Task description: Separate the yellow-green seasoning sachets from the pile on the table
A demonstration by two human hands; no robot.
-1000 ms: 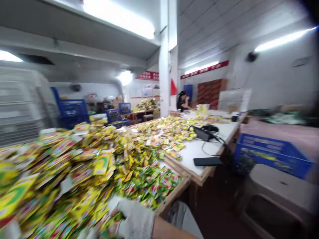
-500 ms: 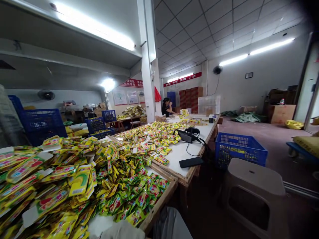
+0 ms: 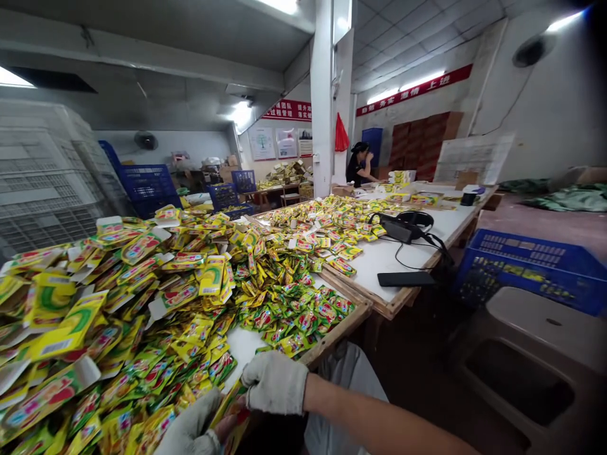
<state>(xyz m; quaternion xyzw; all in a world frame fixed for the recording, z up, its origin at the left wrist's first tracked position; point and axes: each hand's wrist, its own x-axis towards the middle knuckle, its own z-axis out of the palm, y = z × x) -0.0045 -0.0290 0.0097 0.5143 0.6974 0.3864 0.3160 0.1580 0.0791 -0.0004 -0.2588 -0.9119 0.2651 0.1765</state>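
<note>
A big heap of yellow, green and red sachets [image 3: 156,297] covers the white table [image 3: 246,344] in front of me. Both my hands wear white work gloves. My right hand [image 3: 275,381] is closed at the table's near edge, pinching a stack of sachets [image 3: 232,411]. My left hand [image 3: 192,430] sits low at the bottom edge, fingers curled round the same stack from the left. Smaller green sachets [image 3: 303,316] lie near the table's wooden rim.
A second table [image 3: 379,262] carries more sachets, a black phone [image 3: 405,279] and a black headset with cable [image 3: 403,226]. A blue crate [image 3: 531,268] and a plastic stool [image 3: 535,354] stand at right. Another person [image 3: 359,165] sits far back by the white pillar [image 3: 325,101].
The view swung up and right, then dropped back. My gloved hands, out of sight half a second ago, are in view again at the table's near edge with a stack of sachets.
</note>
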